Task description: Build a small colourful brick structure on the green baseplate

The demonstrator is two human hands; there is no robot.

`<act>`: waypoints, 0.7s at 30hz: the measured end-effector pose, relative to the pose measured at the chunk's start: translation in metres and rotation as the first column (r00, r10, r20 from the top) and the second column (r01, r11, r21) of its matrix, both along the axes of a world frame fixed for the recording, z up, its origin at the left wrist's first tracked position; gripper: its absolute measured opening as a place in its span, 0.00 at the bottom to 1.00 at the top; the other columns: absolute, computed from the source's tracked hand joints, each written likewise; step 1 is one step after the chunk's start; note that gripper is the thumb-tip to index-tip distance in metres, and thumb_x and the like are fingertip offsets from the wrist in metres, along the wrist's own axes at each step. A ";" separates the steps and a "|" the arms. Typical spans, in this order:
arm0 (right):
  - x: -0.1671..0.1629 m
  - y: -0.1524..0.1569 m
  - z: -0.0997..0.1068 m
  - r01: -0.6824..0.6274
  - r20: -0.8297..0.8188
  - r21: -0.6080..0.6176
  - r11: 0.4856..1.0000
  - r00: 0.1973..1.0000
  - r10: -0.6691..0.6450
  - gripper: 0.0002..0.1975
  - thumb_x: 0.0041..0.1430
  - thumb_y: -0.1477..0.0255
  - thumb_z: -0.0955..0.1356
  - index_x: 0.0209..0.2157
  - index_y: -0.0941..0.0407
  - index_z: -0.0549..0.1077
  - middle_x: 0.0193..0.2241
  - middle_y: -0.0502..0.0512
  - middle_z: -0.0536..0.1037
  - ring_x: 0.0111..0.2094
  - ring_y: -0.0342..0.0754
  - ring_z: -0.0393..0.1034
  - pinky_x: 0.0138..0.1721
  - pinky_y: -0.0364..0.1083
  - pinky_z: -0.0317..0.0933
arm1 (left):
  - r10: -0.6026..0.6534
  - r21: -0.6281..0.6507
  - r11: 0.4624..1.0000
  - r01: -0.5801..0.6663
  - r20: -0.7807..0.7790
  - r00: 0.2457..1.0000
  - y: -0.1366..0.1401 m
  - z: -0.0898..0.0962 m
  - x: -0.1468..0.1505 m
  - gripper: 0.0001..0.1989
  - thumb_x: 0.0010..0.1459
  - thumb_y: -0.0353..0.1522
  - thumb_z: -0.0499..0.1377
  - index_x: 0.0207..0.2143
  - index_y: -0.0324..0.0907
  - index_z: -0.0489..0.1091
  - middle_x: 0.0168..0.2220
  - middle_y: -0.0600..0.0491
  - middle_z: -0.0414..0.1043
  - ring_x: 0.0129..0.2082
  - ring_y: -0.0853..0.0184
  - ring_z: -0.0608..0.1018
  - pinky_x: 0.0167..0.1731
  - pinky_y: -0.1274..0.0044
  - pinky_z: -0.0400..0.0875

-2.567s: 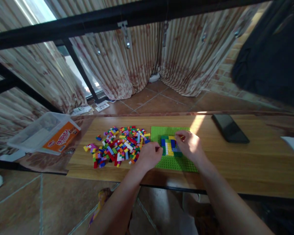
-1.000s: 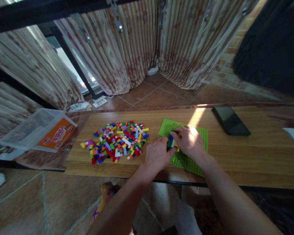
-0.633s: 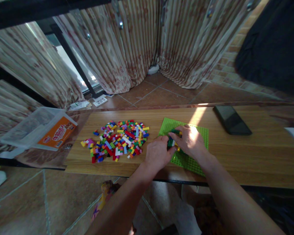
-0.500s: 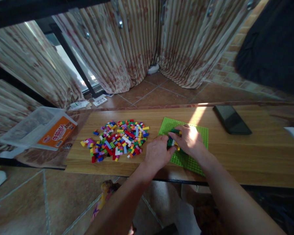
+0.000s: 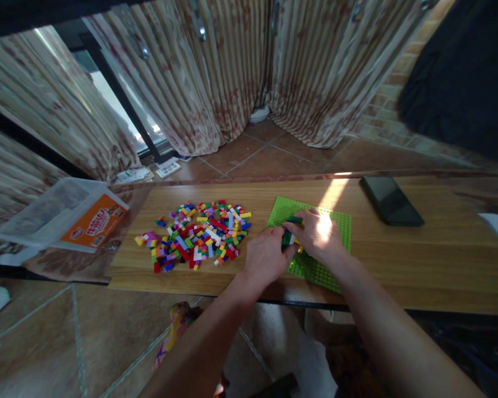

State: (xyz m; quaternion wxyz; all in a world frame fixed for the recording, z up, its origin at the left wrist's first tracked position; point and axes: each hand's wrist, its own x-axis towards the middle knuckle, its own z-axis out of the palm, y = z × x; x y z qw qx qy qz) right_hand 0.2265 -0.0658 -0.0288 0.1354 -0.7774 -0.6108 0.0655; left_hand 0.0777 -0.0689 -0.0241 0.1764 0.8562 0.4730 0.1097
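Brick build (image 5: 288, 238), left grip (image 5: 265, 255) and right grip (image 5: 320, 235) holding it, wooden table (image 5: 431, 260) (sun-streaked), striped curtains (image 5: 327, 72), tiled floor (image 5: 37, 326)

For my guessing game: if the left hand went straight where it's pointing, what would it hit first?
The left hand would probably meet the green bricks just ahead; depth is unclear.

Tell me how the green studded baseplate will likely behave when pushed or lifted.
The baseplate would probably slide rather than tip, since it lies flat on the wooden table. It looks thin, so likely light and slightly flexible. The bricks on it, partly hidden by the left hand and right hand, may add weight.
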 end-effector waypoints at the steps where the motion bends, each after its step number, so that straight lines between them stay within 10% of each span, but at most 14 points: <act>1: 0.000 0.000 0.000 -0.002 -0.006 0.009 1.000 1.000 0.002 0.19 0.59 0.56 0.65 0.39 0.56 0.77 0.37 0.61 0.78 0.40 0.56 0.73 0.36 0.49 0.63 | 0.002 -0.001 1.000 -0.002 -0.002 1.000 0.000 0.000 0.000 0.13 0.60 0.41 0.57 0.43 0.41 0.67 0.38 0.50 0.74 0.42 0.60 0.77 0.39 0.72 0.69; 21: -0.001 -0.004 -0.005 -0.040 0.067 0.035 0.999 0.997 0.038 0.20 0.62 0.57 0.62 0.42 0.58 0.75 0.39 0.65 0.76 0.40 0.58 0.71 0.36 0.51 0.62 | -0.002 -0.009 1.000 0.002 -0.026 1.000 0.001 0.002 0.001 0.14 0.61 0.42 0.55 0.41 0.41 0.67 0.37 0.49 0.74 0.41 0.60 0.77 0.38 0.72 0.70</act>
